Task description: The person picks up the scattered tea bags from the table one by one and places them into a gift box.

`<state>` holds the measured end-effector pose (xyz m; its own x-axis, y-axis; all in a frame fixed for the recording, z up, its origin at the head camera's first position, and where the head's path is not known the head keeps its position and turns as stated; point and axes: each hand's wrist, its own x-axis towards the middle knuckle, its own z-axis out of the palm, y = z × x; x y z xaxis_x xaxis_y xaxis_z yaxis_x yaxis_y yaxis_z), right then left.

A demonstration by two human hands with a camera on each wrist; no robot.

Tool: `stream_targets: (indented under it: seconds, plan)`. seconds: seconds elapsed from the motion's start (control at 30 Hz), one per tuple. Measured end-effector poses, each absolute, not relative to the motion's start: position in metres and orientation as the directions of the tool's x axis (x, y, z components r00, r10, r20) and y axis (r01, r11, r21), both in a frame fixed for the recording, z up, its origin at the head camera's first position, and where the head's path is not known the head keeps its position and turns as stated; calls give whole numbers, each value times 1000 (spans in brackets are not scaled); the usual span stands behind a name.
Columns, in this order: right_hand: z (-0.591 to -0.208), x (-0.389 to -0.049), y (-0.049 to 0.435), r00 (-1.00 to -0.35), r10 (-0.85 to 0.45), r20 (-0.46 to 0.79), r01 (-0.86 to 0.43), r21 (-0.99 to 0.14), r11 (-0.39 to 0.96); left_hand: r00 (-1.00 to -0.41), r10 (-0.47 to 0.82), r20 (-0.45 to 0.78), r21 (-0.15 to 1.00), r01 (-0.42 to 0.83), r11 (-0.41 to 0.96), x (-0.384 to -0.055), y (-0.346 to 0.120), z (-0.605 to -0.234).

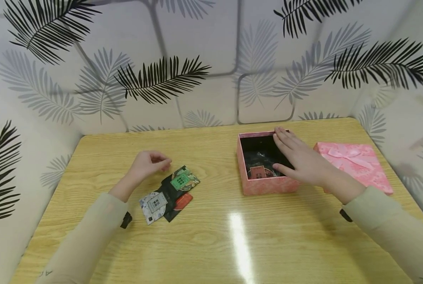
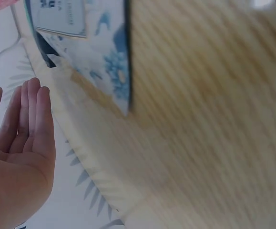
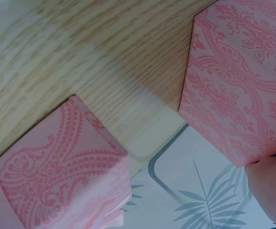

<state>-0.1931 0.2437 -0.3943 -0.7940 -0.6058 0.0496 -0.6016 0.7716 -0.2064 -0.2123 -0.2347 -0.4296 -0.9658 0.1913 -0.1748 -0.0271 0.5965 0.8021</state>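
Left hand (image 1: 150, 163): empty, fingers loosely bent, near the packets (image 1: 181, 180).
Right hand (image 1: 305, 161): fingers extended, resting at the pink box (image 1: 268, 186).
Pile: overlapping on the bench (image 1: 204, 240), left of the box.
Packet handling: an edge pinch should separate them cleanly.
Box handling: light pressure should steady it.

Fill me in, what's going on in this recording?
A person's right hand rests on the side of an open pink box, where a dark packet shows inside. The left hand, holding nothing, is beside overlapping packets. The pink lid with a bow lies right of the box.
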Motion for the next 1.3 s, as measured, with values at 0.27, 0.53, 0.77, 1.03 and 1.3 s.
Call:
stream_targets:
  seconds: [0.27,0.53,0.77,1.03,1.3]
  plan:
    - [-395,-193,244,-802,-596,39,-591,-203,781,-947,226,-228,758,-27,652,-209,-236,-434]
    - [-395,-193,243,-799,-600,47,-596,-204,777,-941,233,-245,703,-7,711,-209,-234,-437]
    - [-395,-193,243,-801,-597,37,-591,-209,779,-933,241,-268,679,-6,734,-207,-231,-438]
    - [-394,-193,243,-801,-598,32,-590,-208,780,-912,326,-249,704,61,708,-208,-230,-438]
    - [-395,-193,243,-799,-600,41,-594,-210,776,-923,295,-246,693,45,720,-202,-223,-437]
